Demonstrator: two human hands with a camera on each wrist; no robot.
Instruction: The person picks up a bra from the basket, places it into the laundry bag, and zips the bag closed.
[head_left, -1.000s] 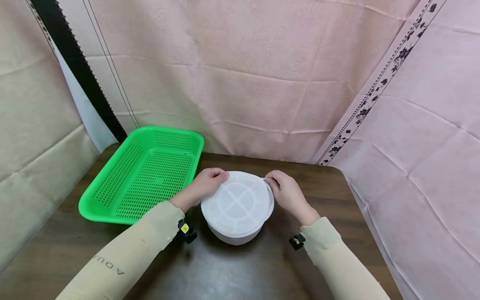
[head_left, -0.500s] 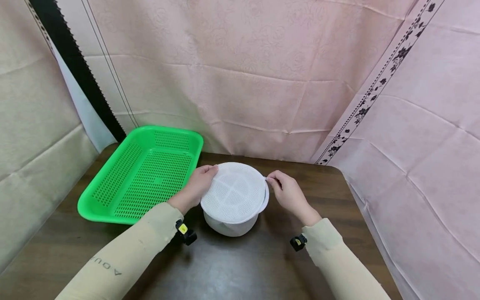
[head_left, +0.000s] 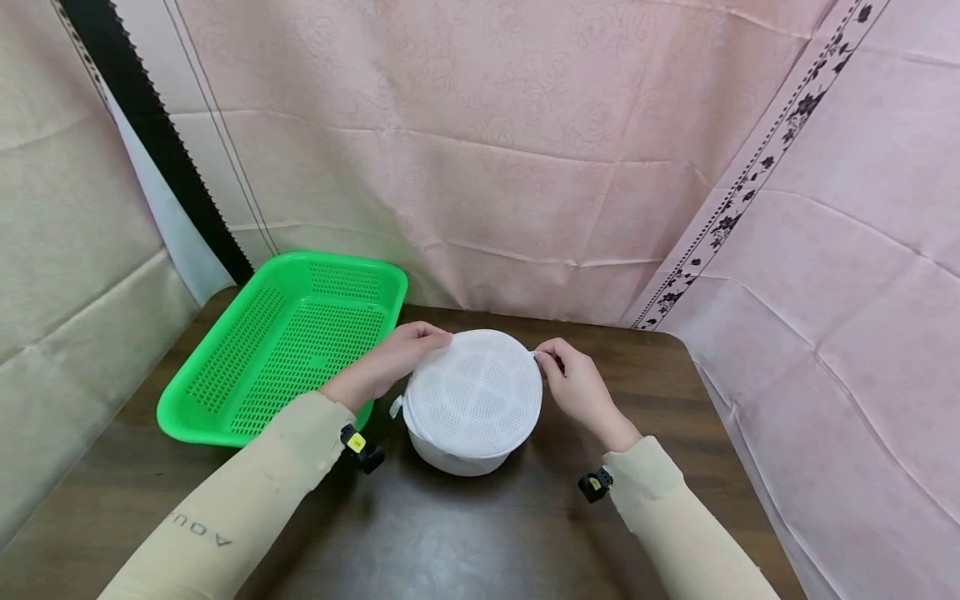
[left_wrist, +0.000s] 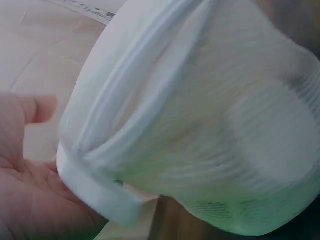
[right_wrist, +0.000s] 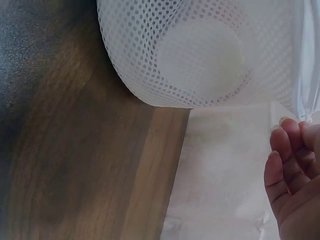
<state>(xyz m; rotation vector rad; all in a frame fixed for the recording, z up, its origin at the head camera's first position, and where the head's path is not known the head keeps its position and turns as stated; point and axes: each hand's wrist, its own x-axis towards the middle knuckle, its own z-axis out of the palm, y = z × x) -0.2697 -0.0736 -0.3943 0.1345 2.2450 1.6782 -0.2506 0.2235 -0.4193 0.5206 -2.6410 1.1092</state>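
Observation:
A round white mesh laundry bag (head_left: 476, 396) stands on the table, its flat lid upward. In the left wrist view a gap shows between two white bands along the rim of the bag (left_wrist: 200, 100). My left hand (head_left: 408, 346) touches the lid's back-left edge with extended fingers; in its wrist view a fingertip stands clear of the mesh, while other fingers are hidden. At the back-right rim, thumb and fingers of my right hand (head_left: 573, 379) pinch a small zipper pull (right_wrist: 302, 119). A white fabric tab (head_left: 396, 407) sticks out on the bag's left side.
To the left, a green perforated plastic basket (head_left: 168, 408) sits close by my left forearm. Pinkish cloth (head_left: 487, 167) hangs behind and beside the dark wooden table (head_left: 465, 542), whose back edge lies just beyond the bag.
The bag shifted back and left, then turned slightly right again. My left hand slid along the rim to the back, uncovering the fabric tab. The right hand stayed nearly in place.

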